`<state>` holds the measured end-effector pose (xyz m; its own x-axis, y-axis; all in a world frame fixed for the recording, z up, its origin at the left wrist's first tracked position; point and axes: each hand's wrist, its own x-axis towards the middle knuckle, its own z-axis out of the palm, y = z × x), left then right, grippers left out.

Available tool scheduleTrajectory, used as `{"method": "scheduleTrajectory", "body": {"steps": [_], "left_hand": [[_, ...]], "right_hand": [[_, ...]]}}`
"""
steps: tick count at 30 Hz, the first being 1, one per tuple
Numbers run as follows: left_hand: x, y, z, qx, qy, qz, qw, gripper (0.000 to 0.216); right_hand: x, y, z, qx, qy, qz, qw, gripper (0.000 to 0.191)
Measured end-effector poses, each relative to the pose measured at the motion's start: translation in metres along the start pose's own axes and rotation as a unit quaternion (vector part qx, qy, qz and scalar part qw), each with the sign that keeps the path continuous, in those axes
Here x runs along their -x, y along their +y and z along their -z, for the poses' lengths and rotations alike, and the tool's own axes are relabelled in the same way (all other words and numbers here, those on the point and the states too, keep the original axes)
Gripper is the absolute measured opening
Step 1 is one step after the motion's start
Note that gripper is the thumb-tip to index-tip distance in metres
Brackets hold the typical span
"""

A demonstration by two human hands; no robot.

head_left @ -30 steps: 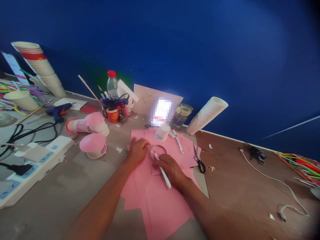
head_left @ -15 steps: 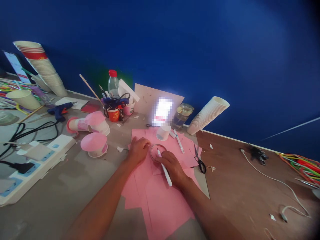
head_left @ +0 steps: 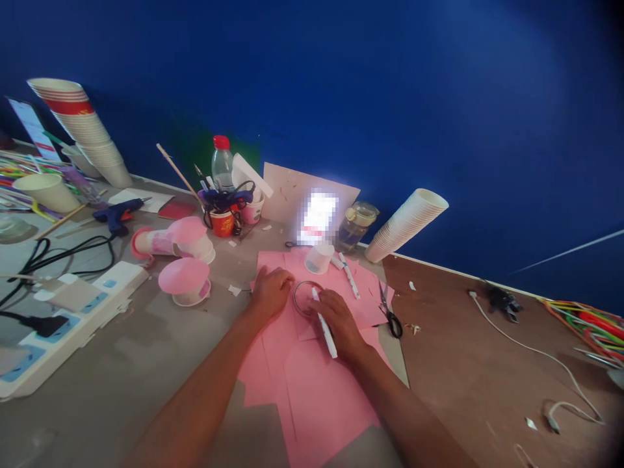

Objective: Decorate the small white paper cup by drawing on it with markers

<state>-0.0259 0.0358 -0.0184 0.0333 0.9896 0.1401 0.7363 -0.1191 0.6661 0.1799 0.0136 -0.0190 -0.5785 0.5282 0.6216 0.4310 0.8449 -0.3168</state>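
My right hand (head_left: 341,322) grips a white pen (head_left: 325,325) with its tip against the edge of a round clear ring (head_left: 306,298) that lies on sheets of pink paper (head_left: 312,383). My left hand (head_left: 271,290) rests with curled fingers on the pink paper at the ring's left side, pressing against it. Both forearms reach in from the bottom of the view.
Black scissors (head_left: 389,311), a white marker (head_left: 349,275) and a small clear cup (head_left: 318,257) lie beyond the ring. Pink-covered cups (head_left: 185,280) and a power strip (head_left: 58,318) are at left, a stack of white cups (head_left: 405,223) at back, a white cable (head_left: 536,354) at right.
My right hand has slid the pen tip a little to the right and farther along the ring's edge. The left hand has stayed by the ring.
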Motion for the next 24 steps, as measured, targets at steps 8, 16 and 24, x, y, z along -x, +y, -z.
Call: {"method": "scheduleTrajectory", "body": {"steps": [8, 16, 24], "left_hand": [[-0.001, -0.003, -0.002, -0.005, 0.001, 0.003, 1.000, 0.021], [0.000, 0.001, 0.000, -0.005, 0.004, 0.003, 1.000, 0.020], [-0.001, 0.001, -0.001, -0.011, -0.005, 0.007, 1.000, 0.020]], "right_hand": [[0.012, 0.008, -0.003, 0.066, -0.003, -0.143, 0.987, 0.076], [0.007, 0.005, -0.014, 0.085, -0.039, -0.184, 0.979, 0.098], [0.006, 0.007, -0.021, 0.086, -0.045, -0.191, 0.977, 0.082]]}}
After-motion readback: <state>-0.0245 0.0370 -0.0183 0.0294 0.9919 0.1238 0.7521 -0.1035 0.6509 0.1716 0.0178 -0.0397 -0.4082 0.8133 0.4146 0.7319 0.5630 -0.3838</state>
